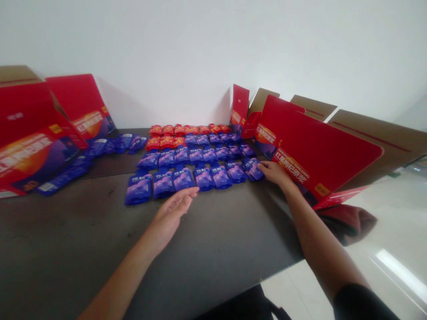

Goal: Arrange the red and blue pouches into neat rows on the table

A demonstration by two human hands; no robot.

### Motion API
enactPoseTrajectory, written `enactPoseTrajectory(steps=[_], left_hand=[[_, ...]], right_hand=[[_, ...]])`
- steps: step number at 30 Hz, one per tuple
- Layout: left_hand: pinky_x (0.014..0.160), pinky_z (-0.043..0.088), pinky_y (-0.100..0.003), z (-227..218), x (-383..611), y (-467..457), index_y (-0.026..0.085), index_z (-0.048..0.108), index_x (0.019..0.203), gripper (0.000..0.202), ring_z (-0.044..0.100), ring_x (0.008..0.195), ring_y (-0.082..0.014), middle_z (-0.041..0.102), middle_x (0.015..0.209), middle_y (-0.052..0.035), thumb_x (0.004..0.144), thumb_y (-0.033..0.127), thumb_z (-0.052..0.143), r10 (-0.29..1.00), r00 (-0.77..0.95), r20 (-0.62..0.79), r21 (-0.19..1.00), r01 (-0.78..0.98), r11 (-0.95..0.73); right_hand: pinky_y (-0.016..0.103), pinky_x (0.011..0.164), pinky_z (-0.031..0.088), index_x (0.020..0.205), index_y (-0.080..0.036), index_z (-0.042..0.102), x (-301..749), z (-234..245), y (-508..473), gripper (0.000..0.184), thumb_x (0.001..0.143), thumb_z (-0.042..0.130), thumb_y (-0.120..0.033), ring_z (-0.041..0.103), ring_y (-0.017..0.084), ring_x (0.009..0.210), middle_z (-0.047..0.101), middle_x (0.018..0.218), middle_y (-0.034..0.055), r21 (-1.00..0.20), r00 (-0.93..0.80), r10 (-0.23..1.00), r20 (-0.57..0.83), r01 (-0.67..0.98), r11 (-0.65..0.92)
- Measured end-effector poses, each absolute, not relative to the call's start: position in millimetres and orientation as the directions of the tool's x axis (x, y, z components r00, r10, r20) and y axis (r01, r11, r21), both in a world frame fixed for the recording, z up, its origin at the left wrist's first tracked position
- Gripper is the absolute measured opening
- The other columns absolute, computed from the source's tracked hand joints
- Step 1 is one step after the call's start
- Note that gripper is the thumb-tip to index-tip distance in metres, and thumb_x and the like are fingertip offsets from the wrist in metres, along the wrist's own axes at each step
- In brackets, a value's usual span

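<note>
Resting the right hand [273, 173] — fingers spread — on a blue pouch [253, 170], long axis away.

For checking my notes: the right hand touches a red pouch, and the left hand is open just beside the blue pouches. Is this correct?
No: the head view shows the right hand touching a blue pouch, not a red one. The left hand is open just beside the blue pouches.

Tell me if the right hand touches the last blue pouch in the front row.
Touching: the head view shows the right hand with its fingertips lying on the blue pouch.
</note>
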State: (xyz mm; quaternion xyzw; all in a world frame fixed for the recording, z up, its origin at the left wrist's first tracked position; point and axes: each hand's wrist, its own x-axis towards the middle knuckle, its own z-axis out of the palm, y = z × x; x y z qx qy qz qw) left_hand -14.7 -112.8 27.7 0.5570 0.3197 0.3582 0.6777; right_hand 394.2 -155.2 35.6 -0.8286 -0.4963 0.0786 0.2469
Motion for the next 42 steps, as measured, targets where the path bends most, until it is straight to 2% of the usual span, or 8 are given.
enactPoseTrajectory(steps=[5, 10, 16, 19, 24, 31, 42], left_hand=[[0.079, 0.039, -0.029, 25.9, -15.7, -111.7, 0.029, 0.075, 0.115, 0.038, 0.055, 0.118, -0.0269, 0.068, 0.125, -0.0087, 0.086, 0.053, 0.069, 0.842, 0.537, -0.04, 0.979, -0.148, 0.141], [0.083, 0.04, -0.029, 28.4, -15.1, -113.7, 0.028, 0.076, 0.113, 0.036, 0.054, 0.122, -0.0272, 0.068, 0.124, -0.0084, 0.085, 0.05, 0.07, 0.833, 0.551, -0.043, 0.973, -0.166, 0.161], [0.092, 0.041, -0.031, 33.1, -14.1, -116.1, 0.028, 0.077, 0.111, 0.034, 0.054, 0.123, -0.0277, 0.07, 0.122, -0.0084, 0.084, 0.048, 0.072, 0.835, 0.549, -0.031, 0.967, -0.195, 0.164], [0.093, 0.041, -0.03, 33.2, -14.4, -116.4, 0.029, 0.077, 0.11, 0.032, 0.054, 0.123, -0.0265, 0.069, 0.123, -0.0073, 0.084, 0.047, 0.073, 0.832, 0.554, -0.028, 0.964, -0.206, 0.169], [0.091, 0.042, -0.031, 31.8, -14.9, -116.0, 0.029, 0.077, 0.11, 0.033, 0.055, 0.121, -0.0269, 0.07, 0.123, -0.0077, 0.083, 0.047, 0.074, 0.834, 0.551, -0.032, 0.962, -0.21, 0.176], [0.091, 0.042, -0.031, 33.6, -15.2, -116.6, 0.031, 0.078, 0.106, 0.028, 0.056, 0.12, -0.0254, 0.071, 0.121, -0.0057, 0.083, 0.047, 0.074, 0.835, 0.55, -0.022, 0.96, -0.222, 0.172], [0.089, 0.041, -0.03, 34.2, -14.4, -116.6, 0.032, 0.079, 0.101, 0.023, 0.056, 0.119, -0.0247, 0.072, 0.119, -0.0036, 0.083, 0.047, 0.074, 0.832, 0.555, -0.013, 0.961, -0.224, 0.165]], right_hand=[[0.03, 0.086, 0.053, 0.125, -0.014, 0.07, 393.4, 22.8, -148.4, 0.039, 0.094, 0.056, -0.035, 0.071, 0.023, 0.101, 0.075, 0.116, 0.0126, -0.53, 0.539, 0.833, 0.129, 0.747, -0.401], [0.03, 0.089, 0.052, 0.128, -0.014, 0.068, 385.5, 23.9, -149.4, 0.042, 0.095, 0.056, -0.036, 0.071, 0.023, 0.103, 0.075, 0.115, 0.0133, -0.501, 0.566, 0.813, 0.132, 0.746, -0.438], [0.032, 0.094, 0.051, 0.122, -0.012, 0.072, 387.4, 22.9, -149.5, 0.04, 0.094, 0.059, -0.038, 0.069, 0.025, 0.108, 0.074, 0.115, 0.0159, -0.397, 0.535, 0.818, 0.209, 0.811, -0.429], [0.033, 0.092, 0.051, 0.124, -0.011, 0.07, 387.1, 22.1, -151.5, 0.043, 0.094, 0.061, -0.04, 0.07, 0.025, 0.106, 0.075, 0.112, 0.0166, -0.401, 0.55, 0.806, 0.217, 0.803, -0.44], [0.036, 0.089, 0.053, 0.128, -0.013, 0.068, 382.5, 26.1, -157.1, 0.048, 0.093, 0.061, -0.046, 0.071, 0.028, 0.104, 0.076, 0.108, 0.0157, -0.366, 0.577, 0.783, 0.233, 0.798, -0.48], [0.035, 0.087, 0.053, 0.117, -0.018, 0.075, 374.7, 35.1, -161.9, 0.041, 0.095, 0.056, -0.047, 0.071, 0.028, 0.103, 0.077, 0.107, 0.0116, -0.294, 0.55, 0.797, 0.251, 0.827, -0.479], [0.033, 0.083, 0.052, 0.112, -0.02, 0.078, 372.3, 39.5, -164.2, 0.04, 0.095, 0.054, -0.047, 0.072, 0.028, 0.1, 0.078, 0.105, 0.0098, -0.287, 0.54, 0.802, 0.256, 0.835, -0.47]])
